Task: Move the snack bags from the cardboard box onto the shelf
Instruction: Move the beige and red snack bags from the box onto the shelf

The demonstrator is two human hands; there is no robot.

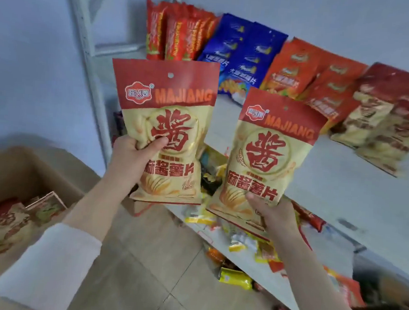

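I hold two cream-and-red MAJIANG snack bags upright in the air in front of the shelf point(342, 190). My left hand point(134, 156) grips the left bag point(164, 117) at its left edge, thumb across the front. My right hand point(274, 214) pinches the right bag point(272, 145) at its bottom right corner. At the lower left stands the open cardboard box point(9, 164), with more bags of the same kind point(10, 220) inside. Matching bags point(381, 129) lie on the shelf at the far right.
Along the back of the white shelf stand red bags point(178, 33), blue bags point(243, 52) and orange-red bags point(312, 75). A lower shelf holds several small loose snack packets point(235, 277). A white upright post point(89, 55) rises on the left. Tiled floor lies between box and shelf.
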